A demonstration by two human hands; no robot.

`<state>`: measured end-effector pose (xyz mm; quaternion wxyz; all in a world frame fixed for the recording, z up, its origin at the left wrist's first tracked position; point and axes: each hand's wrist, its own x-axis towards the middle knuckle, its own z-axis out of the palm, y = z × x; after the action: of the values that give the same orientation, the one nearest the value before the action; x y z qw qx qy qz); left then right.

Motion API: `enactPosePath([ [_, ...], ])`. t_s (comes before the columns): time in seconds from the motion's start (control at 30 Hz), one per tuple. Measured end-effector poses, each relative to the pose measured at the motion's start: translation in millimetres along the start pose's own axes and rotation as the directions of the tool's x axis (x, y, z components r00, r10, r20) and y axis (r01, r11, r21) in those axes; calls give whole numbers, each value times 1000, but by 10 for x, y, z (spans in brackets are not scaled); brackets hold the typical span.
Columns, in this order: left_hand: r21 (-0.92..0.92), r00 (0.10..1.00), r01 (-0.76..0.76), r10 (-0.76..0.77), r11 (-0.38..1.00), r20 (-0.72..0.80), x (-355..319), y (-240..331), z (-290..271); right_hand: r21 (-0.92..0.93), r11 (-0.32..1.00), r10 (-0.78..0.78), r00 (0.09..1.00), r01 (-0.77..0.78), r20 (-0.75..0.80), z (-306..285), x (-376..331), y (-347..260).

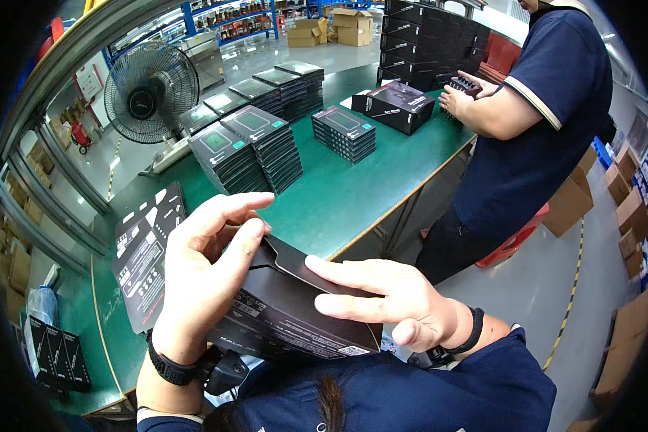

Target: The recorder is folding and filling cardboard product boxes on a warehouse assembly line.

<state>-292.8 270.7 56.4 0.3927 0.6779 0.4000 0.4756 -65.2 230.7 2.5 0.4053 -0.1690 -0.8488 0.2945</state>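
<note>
A black printed cardboard box (288,320) is held up close in front of my body, with a flap (299,266) along its upper edge. My left hand (207,252) is closed at the box's far left corner, thumb and fingers pinching the flap's end; part of the grip is hidden. My right hand (389,291) is open, its fingers stretched out against the flap and the box's right end. Left of the box, a flat, unfolded black carton sheet (145,252) lies on the green table (338,209). Both wrists wear black straps.
Stacks of thin black boxes (248,155) and a smaller stack (344,135) stand farther back. Beyond are an open black carton (396,103) and piled black cartons (428,39). A co-worker (533,129) handles a dark item at right. A fan (151,92) stands behind the table.
</note>
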Motion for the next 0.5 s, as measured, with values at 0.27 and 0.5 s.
enactPosePath([
  [0.27,17,981,-104,99,994,167,7,-65,41,413,744,545,834,-526,82,-18,136,37],
  [0.5,84,971,-236,231,968,67,-18,-184,128,666,509,571,793,-545,213,198,80,113],
])
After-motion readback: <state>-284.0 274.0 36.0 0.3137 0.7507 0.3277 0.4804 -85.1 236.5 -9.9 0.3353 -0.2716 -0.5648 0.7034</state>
